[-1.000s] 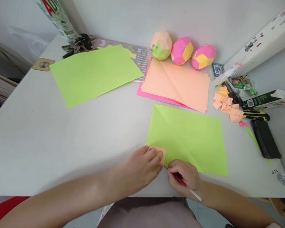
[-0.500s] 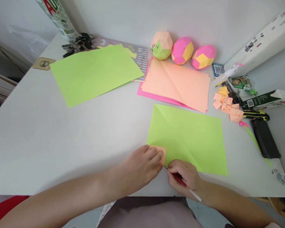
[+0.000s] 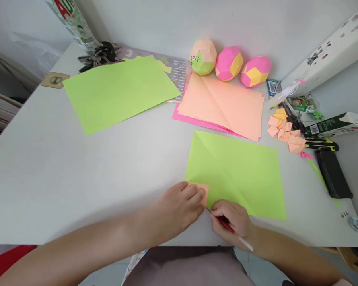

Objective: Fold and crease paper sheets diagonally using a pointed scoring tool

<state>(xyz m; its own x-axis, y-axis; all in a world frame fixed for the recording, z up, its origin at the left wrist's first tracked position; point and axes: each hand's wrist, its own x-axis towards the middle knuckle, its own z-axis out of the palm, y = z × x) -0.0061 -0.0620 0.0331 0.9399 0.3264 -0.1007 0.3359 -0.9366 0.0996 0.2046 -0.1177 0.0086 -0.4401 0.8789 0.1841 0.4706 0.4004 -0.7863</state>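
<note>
My left hand (image 3: 179, 206) lies with curled fingers pressed on a small peach paper square (image 3: 203, 191) at the near-left corner of a creased green sheet (image 3: 241, 174). My right hand (image 3: 231, 220) is closed on a red pen (image 3: 226, 227). The pen's tip touches the sheet's near edge right beside the peach square. Most of the square is hidden under my left fingers.
A larger green sheet (image 3: 116, 91) lies far left, a peach and pink paper stack (image 3: 223, 105) behind. Three paper balls (image 3: 229, 62) stand by the wall. Peach scraps (image 3: 283, 131), a utility knife (image 3: 322, 145), a black case (image 3: 332, 174) and cartons sit right; keys (image 3: 100, 55) far left.
</note>
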